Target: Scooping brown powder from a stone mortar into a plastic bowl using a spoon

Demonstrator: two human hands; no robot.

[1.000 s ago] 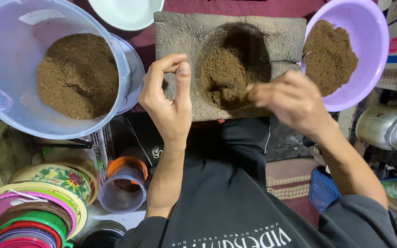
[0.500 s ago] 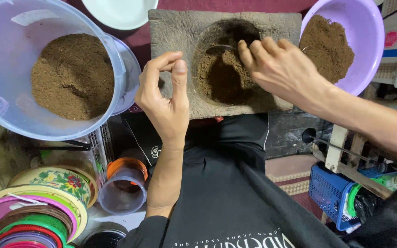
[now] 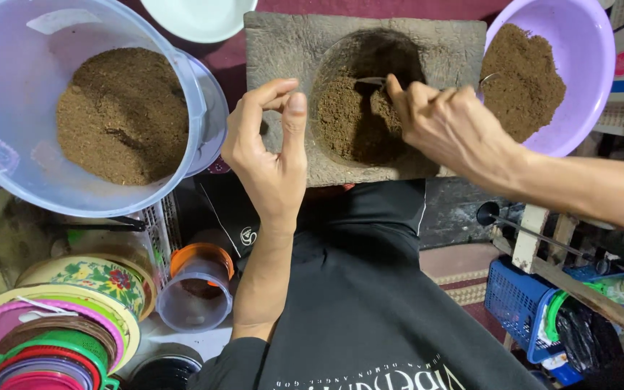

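Head view showed the right hand (image 3: 456, 130) closed on a metal spoon (image 3: 371, 81), apparently scooping brown powder (image 3: 352, 119) inside the stone mortar (image 3: 290, 50). Beside it, the left hand (image 3: 272, 152) hovered empty, thumb and forefinger loosely curled above the mortar's edge.

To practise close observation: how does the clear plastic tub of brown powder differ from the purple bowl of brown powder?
The clear plastic tub is see-through and deep-walled; the purple bowl is opaque and shallower. The tub sits at the left, beyond the left hand; the bowl sits at the right, past the right hand. Both are round plastic and hold the same brown powder.
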